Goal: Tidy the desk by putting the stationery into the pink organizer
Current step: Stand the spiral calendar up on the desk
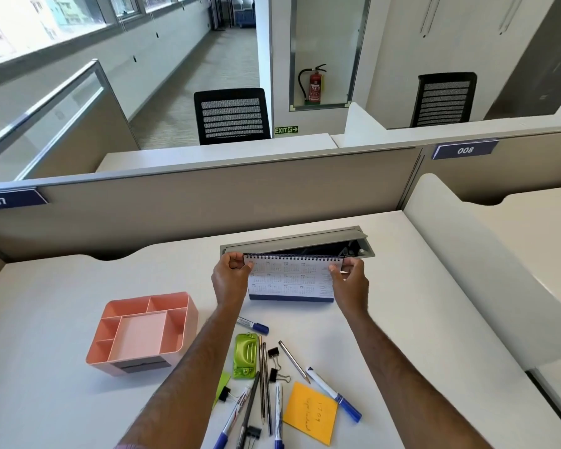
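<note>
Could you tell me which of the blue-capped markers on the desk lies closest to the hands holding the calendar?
The short marker just below the left hand, above the green hole punch. The other markers lie farther down, near the orange sticky note.

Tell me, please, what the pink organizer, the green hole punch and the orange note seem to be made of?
Pink organizer: likely moulded plastic, matte, with smooth rounded walls and thin dividers.
Green hole punch: apparently glossy plastic, given its highlights; the small rivets look metallic.
Orange note: paper, flat and matte, with handwriting on it.
</note>
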`<state>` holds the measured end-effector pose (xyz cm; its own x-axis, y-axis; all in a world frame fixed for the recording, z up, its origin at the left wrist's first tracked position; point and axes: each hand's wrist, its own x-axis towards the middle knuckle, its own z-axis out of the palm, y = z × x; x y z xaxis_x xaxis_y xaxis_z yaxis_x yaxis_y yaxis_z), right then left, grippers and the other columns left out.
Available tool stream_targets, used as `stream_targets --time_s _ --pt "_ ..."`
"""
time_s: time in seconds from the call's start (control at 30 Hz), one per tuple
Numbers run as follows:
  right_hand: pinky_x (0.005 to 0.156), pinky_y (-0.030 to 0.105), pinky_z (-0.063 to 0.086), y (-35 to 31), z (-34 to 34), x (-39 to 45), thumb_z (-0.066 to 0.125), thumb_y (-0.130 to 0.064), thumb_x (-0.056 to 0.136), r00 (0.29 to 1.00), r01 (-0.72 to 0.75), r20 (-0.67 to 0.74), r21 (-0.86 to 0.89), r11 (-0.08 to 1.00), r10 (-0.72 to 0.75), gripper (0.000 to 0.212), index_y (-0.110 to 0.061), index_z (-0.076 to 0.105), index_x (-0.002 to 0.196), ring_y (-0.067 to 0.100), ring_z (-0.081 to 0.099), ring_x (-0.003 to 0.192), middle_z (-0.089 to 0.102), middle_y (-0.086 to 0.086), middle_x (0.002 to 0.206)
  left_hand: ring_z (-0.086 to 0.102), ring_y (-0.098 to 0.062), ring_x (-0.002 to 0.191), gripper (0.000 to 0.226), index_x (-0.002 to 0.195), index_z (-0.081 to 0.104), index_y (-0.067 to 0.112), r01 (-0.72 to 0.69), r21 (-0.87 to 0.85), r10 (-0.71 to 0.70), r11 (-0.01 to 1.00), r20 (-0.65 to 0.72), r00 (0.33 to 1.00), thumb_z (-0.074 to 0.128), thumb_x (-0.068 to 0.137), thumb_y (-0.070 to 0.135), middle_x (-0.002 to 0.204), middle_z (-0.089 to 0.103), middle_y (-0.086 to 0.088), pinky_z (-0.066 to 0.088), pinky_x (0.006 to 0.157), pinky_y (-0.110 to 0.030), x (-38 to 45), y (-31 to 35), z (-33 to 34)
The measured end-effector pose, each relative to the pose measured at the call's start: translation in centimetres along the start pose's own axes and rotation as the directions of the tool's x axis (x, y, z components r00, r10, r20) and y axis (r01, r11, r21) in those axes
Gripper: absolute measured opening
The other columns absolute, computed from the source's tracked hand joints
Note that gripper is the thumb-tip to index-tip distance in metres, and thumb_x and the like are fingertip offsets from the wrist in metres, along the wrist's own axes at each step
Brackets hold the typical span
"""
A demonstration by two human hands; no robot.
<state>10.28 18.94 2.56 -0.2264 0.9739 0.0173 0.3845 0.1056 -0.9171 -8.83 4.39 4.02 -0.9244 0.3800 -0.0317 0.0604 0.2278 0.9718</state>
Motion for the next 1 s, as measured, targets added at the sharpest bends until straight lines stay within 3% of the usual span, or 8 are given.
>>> stream_targets --time_s 0.17,0.33,0.6,0.73,1.0 --pt "0.080 0.029 0.048 1.2 0.0 0.4 0.059 -0.013 0.095 0.994 0.013 0.106 -0.024 1.000 -0.010 0.028 -0.017 0.051 0.121 0.024 0.063 0.100 0.067 0.005 0.112 0.071 -0.015 0.092 0.022 0.104 0.066 0.012 0.009 -0.022 -0.007 1.000 0.071 0.997 0.072 0.086 0.003 0.098 0.074 -0.002 0.060 0.089 -0.035 0.1 -0.6 0.3" --pt "0.065 0.014 0.045 2.3 0.4 -0.1 0.047 -0.005 0.097 0.982 -0.009 0.188 0.005 1.000 0.008 0.042 -0.025 0.046 0.134 0.024 0.063 0.104 0.065 0.005 0.121 0.068 -0.026 0.105 0.036 0.118 0.060 0.009 0.031 -0.031 -0.026 0.999 0.137 0.990 0.066 0.086 -0.008 0.110 0.070 -0.010 0.058 0.094 -0.042 0.1 -1.1 0.6" --pt "0.090 0.023 0.045 3.1 0.1 -0.8 0.044 -0.003 0.099 0.962 0.055 0.268 0.008 0.998 -0.055 0.055 -0.023 0.031 0.149 0.024 0.054 0.124 0.055 0.006 0.139 0.066 -0.022 0.103 0.040 0.124 0.055 0.008 -0.030 0.064 0.015 0.997 0.216 0.976 0.064 0.089 -0.007 0.111 0.067 -0.008 0.059 0.092 -0.038 -0.1 -1.8 0.3" --pt "0.099 0.036 0.050 3.4 0.1 -0.7 0.047 -0.007 0.100 0.963 0.047 0.265 0.019 0.999 -0.050 0.055 -0.023 0.027 0.150 0.028 0.054 0.126 0.052 0.008 0.141 0.065 -0.021 0.107 0.038 0.123 0.053 0.010 -0.002 0.071 -0.013 0.997 0.209 0.978 0.067 0.090 -0.002 0.113 0.067 -0.006 0.057 0.096 -0.037 -0.1 -2.1 0.2" --pt "0.097 0.029 0.047 3.9 0.0 -1.0 0.049 -0.009 0.100 0.969 0.043 0.243 0.008 0.999 -0.043 0.059 -0.023 0.024 0.152 0.027 0.050 0.128 0.047 0.007 0.146 0.062 -0.025 0.113 0.052 0.133 0.050 0.009 0.076 0.097 -0.092 0.992 0.171 0.981 0.073 0.087 0.004 0.122 0.063 -0.009 0.054 0.099 -0.042 -0.6 -3.4 -0.5"
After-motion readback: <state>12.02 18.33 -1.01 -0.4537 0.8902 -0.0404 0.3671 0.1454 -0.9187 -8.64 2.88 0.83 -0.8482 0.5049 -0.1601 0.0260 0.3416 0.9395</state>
